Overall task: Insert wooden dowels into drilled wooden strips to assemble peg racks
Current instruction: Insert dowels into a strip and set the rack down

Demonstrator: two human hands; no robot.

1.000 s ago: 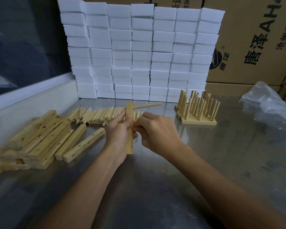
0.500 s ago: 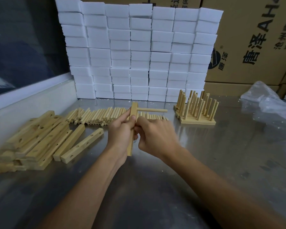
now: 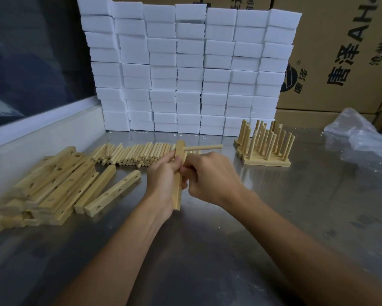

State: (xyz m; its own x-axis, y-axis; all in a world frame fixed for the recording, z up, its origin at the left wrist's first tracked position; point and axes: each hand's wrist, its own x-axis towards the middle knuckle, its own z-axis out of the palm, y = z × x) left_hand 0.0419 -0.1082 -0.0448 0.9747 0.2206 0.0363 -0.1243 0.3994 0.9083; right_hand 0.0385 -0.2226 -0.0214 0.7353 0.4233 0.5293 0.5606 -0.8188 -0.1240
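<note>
Head view: A drilled wooden strip (image 3: 178, 177) is held nearly upright above a metal surface (image 3: 207, 250) at the centre of the frame, its lower end close to the surface. The strip is gripped by the left hand (image 3: 162, 182), whose fingers are curled round its middle with the thumb laid along its front. One dowel (image 3: 204, 147) is seated in the hole near the strip's top end and is seen projecting sideways to the right. The right hand (image 3: 209, 175) is pressed against the strip from the right with its fingers curled; what is pinched between them is hidden by the hand itself, so it cannot be told.

Behind the hands, a row of loose dowels (image 3: 132, 154) is laid out side by side on the surface. To the left, a pile of drilled strips (image 3: 50, 186) is stacked in an untidy heap, with two further strips lying at its right edge. To the right, well apart from the hands, finished peg racks (image 3: 264, 149) are set together with their pegs pointing up.

At the back, a wall of white foam blocks (image 3: 190, 69) is stacked in rows against printed cardboard boxes (image 3: 340, 54). A crumpled clear plastic bag (image 3: 357, 138) is seen at the far right edge.
</note>
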